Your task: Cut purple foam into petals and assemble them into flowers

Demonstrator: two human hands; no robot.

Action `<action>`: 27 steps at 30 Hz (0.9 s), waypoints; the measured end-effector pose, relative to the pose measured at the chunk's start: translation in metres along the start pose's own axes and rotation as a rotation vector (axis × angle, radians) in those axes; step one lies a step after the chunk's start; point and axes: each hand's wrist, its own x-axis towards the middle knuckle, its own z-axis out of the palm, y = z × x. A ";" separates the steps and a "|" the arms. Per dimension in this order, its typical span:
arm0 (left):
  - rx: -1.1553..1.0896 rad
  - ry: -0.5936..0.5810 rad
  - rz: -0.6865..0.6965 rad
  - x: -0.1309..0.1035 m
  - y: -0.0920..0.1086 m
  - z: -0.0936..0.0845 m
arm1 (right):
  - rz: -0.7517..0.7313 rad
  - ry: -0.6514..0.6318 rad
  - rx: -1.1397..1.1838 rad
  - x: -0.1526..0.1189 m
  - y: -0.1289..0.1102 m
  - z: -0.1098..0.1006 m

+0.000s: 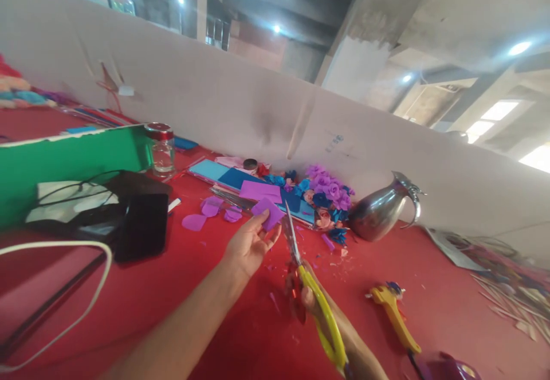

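Note:
My left hand [251,245] pinches a small purple paper square [268,214] between thumb and fingers, above the red table. Just to its right, my right hand [303,291] is closed around the scissors [322,311], which have yellow and red handles. The blades point up and away, slightly parted, near the square's right edge and not visibly cutting it. Purple petal-shaped pieces [194,222] lie left of my left hand. Behind the hands are a larger purple sheet [253,191] and blue sheets [240,178]. Purple paper flowers [329,185] are heaped to the right of these.
A metal jug [378,211] leans at the back right. A yellow glue gun [395,317] lies front right, thin sticks [511,305] beyond it. On the left are a black phone [141,228], a glass jar [162,153], a white cable [101,288] and a green box [73,162].

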 end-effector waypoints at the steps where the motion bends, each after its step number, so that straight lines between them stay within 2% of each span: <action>1: 0.004 -0.001 0.004 -0.001 0.000 0.001 | 0.006 0.000 0.007 -0.001 -0.001 0.002; 10: 0.122 -0.036 0.119 -0.009 -0.014 0.002 | 0.041 0.043 0.044 -0.008 -0.010 0.008; 21: 0.156 -0.082 0.140 -0.018 -0.026 0.005 | 0.079 0.209 0.109 -0.007 0.008 0.016; 27: 0.159 -0.074 0.135 -0.017 -0.026 0.004 | 0.104 0.243 0.137 -0.004 0.010 0.019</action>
